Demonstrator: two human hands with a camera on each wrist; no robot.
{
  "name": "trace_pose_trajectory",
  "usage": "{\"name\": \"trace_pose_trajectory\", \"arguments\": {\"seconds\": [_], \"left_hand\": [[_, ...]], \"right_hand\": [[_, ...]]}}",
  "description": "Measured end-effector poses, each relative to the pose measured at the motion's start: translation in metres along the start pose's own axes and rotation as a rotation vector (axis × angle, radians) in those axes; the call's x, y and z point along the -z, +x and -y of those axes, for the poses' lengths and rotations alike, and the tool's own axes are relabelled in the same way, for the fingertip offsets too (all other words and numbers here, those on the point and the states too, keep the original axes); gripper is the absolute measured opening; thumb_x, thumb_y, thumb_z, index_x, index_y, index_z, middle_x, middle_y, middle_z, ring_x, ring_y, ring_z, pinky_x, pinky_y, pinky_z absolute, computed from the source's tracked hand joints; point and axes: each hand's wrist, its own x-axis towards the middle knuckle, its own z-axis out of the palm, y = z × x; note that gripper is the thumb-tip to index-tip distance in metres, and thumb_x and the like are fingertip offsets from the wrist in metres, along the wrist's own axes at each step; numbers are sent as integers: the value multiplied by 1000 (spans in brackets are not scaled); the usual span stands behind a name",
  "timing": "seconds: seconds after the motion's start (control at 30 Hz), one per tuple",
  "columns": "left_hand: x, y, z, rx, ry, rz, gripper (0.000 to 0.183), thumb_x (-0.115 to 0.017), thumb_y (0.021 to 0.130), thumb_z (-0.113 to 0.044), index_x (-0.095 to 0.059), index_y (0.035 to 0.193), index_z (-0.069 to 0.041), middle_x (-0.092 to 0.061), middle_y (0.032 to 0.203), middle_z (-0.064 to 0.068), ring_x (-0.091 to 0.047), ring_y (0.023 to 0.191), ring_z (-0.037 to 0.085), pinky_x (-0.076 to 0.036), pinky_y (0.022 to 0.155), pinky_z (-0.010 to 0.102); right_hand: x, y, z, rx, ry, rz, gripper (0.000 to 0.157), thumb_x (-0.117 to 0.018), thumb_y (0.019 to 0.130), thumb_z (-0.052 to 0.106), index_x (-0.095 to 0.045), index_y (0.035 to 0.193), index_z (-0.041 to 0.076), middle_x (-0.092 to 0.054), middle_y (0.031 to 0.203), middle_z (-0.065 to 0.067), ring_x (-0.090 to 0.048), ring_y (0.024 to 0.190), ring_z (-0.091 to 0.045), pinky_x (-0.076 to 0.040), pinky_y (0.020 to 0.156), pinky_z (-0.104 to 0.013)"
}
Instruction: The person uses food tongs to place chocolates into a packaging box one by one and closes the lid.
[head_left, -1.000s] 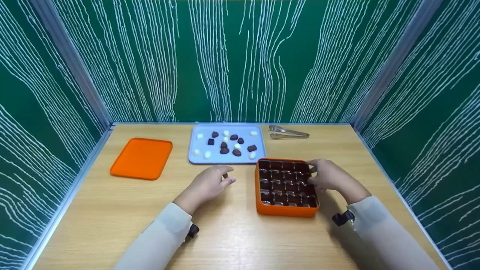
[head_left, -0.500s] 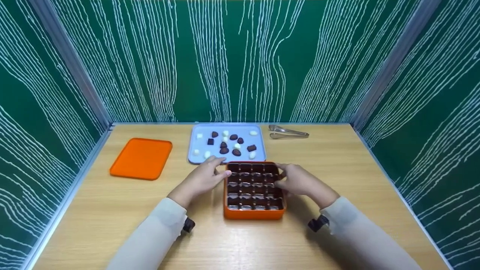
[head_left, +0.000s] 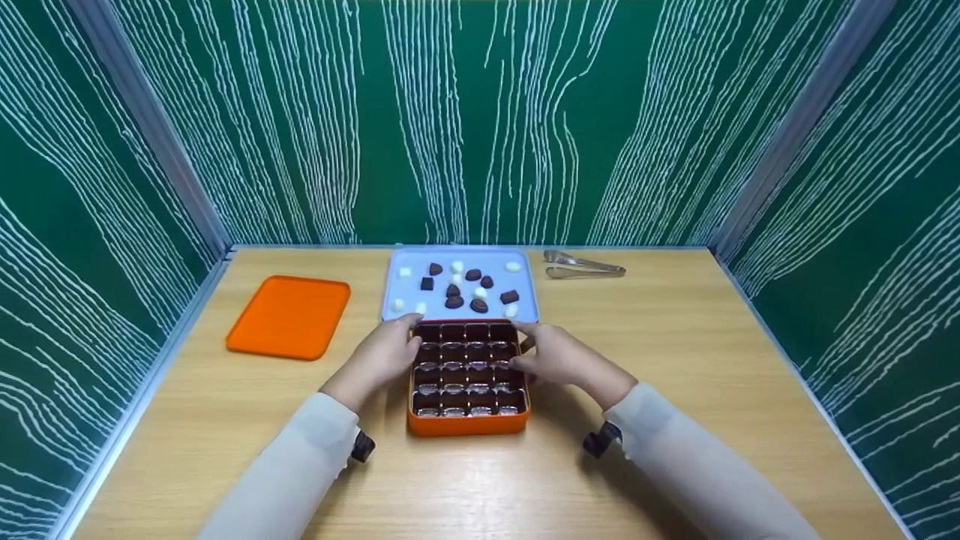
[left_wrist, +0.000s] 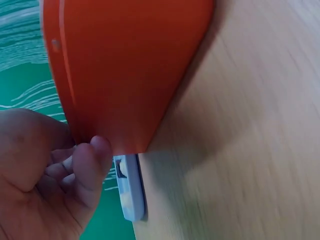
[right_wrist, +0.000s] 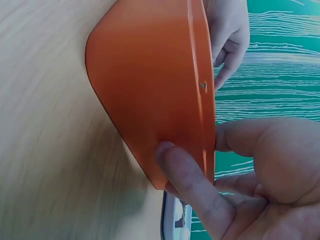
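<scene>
An orange chocolate box [head_left: 469,425] with a dark brown divided insert [head_left: 465,367] stands on the table in front of the person. My left hand [head_left: 379,352] holds its left side near the far corner, thumb at the rim. In the left wrist view, fingertips [left_wrist: 101,146] lie against the outer orange wall. On the opposite side my right hand [head_left: 559,356] grips the wall, with a finger [right_wrist: 175,162] along the outside and the thumb over the rim. All the insert's visible compartments hold nothing. The box's far edge overlaps the tray behind it in the head view.
Behind the box lies a light blue tray [head_left: 409,289] with several dark and white chocolates. An orange lid [head_left: 289,316] rests at the left of the wooden table [head_left: 637,315]. Metal tongs [head_left: 585,265] lie at the back right. Green patterned panels [head_left: 517,150] enclose the sides and back.
The box has moved left across the table with my right hand, to in front of the tray. My left hand has shifted slightly left and now holds the box's left side.
</scene>
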Motion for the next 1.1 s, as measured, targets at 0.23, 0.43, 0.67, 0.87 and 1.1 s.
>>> {"name": "trace_pose_trajectory", "arguments": {"seconds": [0.23, 0.43, 0.67, 0.87, 1.1], "left_hand": [[10, -1, 10, -2, -1, -5, 53, -62, 115, -15, -55, 166, -3, -66, 160, 27, -69, 144, 41, -50, 131, 59], [15, -2, 16, 1, 24, 10, 54, -62, 115, -15, -54, 167, -4, -69, 155, 28, -79, 114, 35, -61, 118, 55], [18, -7, 20, 53, -12, 64, 58, -62, 116, -18, -49, 171, -7, -78, 136, 29, -69, 57, 17, -64, 57, 34], [21, -8, 21, 49, -28, 78, 58, -62, 116, -16, -49, 171, -6, -81, 119, 23, -67, 54, 16, -60, 52, 30], [24, -7, 24, 40, 22, 66, 54, -63, 116, -19, -54, 167, -6, -75, 145, 26, -81, 93, 30, -69, 99, 50]], "right_hand": [[25, 21, 1, 22, -73, 68, 71, -74, 108, 18, -46, 173, 6, -78, 134, -27, -82, 91, -38, -73, 79, -50], [76, 51, -17, -11, -234, -14, 65, -72, 106, 16, -53, 166, -2, -75, 140, -32, -79, 119, -42, -71, 97, -51], [129, 83, -51, -122, -377, -143, 54, -66, 107, 13, -65, 161, 12, -71, 153, -22, -68, 94, -35, -56, 72, -38], [142, 101, -88, -156, -483, -194, 49, -56, 111, 14, -61, 157, -3, -63, 153, -31, -67, 126, -48, -59, 108, -60], [143, 107, -116, -196, -566, -120, 64, -51, 119, 26, -37, 173, -5, -15, 185, -37, -27, 166, -65, -30, 128, -87]]}}
